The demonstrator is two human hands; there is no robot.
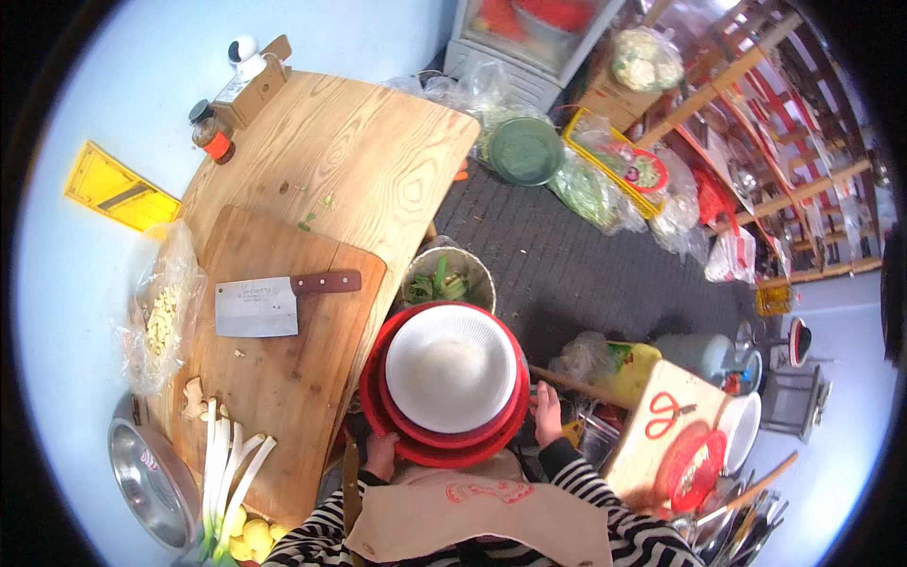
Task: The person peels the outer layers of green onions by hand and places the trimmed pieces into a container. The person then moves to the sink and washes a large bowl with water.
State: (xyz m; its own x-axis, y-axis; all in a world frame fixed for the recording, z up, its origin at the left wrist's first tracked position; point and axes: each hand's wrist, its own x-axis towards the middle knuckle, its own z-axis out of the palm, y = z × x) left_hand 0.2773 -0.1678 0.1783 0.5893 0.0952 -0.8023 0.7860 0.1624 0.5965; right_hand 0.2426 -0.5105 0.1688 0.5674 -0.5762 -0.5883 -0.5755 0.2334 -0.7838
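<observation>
A white ribbed bowl [451,368] is nested in stacked red plastic basins [489,448] in front of my body. At the stack's lower left, my left hand [380,453] grips the rim of the red basins. My right hand [545,414] is just beyond their right rim with its fingers partly curled; whether it touches them is unclear. Left of the stack, a cleaver [256,307] with a brown handle lies flat on a wooden cutting board [305,397]. Leeks [230,461] and a piece of ginger [193,398] lie at the board's lower left.
The wooden table [340,142] curves along the left. A bin with green scraps [448,278] stands beyond the basins. At right, a small wooden table [638,453] bears red-handled scissors [662,416] and a red basket [698,471]. A green tub [525,151] and bagged vegetables occupy the floor.
</observation>
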